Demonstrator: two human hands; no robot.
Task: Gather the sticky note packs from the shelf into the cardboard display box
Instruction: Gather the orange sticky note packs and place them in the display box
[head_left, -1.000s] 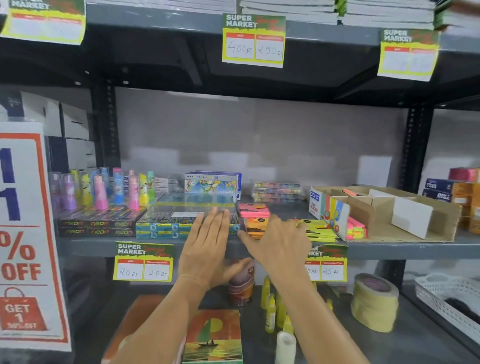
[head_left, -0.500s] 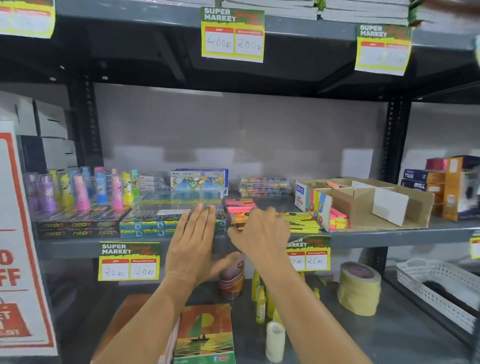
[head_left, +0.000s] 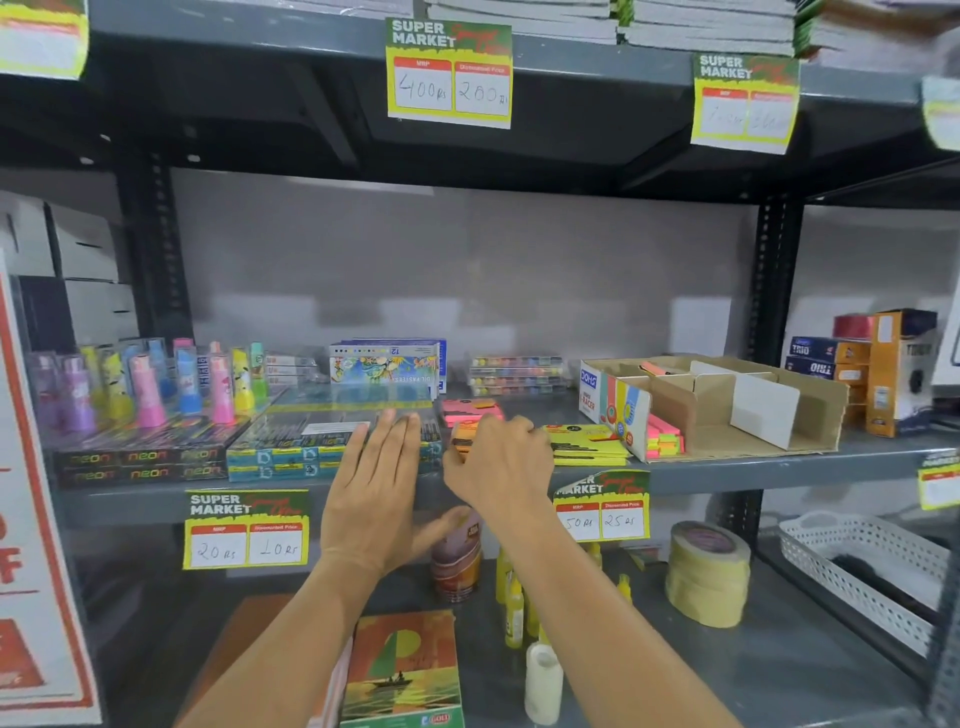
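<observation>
An orange sticky note pack (head_left: 461, 435) lies on the middle shelf, with a pink pack (head_left: 470, 409) behind it and yellow packs (head_left: 589, 441) to its right. My right hand (head_left: 501, 470) curls over the orange pack, fingers closing around it. My left hand (head_left: 376, 491) is flat and open, fingers resting on the edge of blue-green boxes (head_left: 291, 452). The cardboard display box (head_left: 810, 410) stands at the right of the shelf, with several pink and yellow packs (head_left: 664, 436) in its front compartment.
Coloured glue sticks (head_left: 156, 384) and neon boxes (head_left: 140, 462) fill the shelf's left. Orange and blue boxes (head_left: 878, 369) stand right of the display box. Below are tape rolls (head_left: 709, 571), small bottles (head_left: 514, 603), a white basket (head_left: 862, 566) and a book (head_left: 405, 670).
My right hand has curled down over the orange pack. My left hand has stayed flat on the blue-green boxes. The view has shifted slightly.
</observation>
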